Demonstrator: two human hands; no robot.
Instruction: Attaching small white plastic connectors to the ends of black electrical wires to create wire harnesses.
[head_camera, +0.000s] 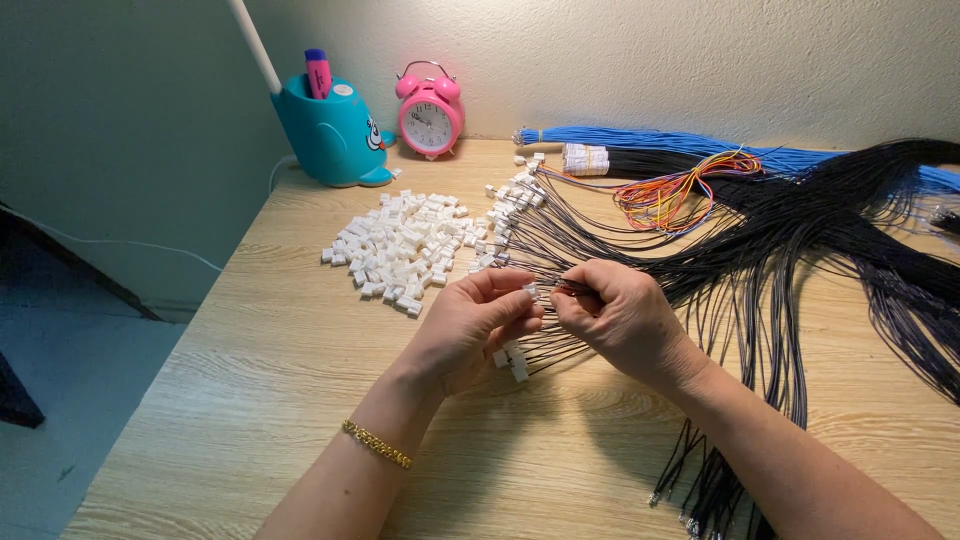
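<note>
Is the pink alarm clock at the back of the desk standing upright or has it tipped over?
Upright. The pink alarm clock stands on its feet against the wall, bells on top, face outward, beside the teal pen holder.

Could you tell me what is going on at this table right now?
A person sits at a wooden table working with both hands close together. The left hand pinches a small white connector, and the right hand holds thin black wires against it. A loose pile of white connectors lies beyond the hands, with wires already fitted with connectors fanned out beside it. A bundle of blue wires, some coloured wires, a pink alarm clock and a teal pen holder stand further back.
</note>
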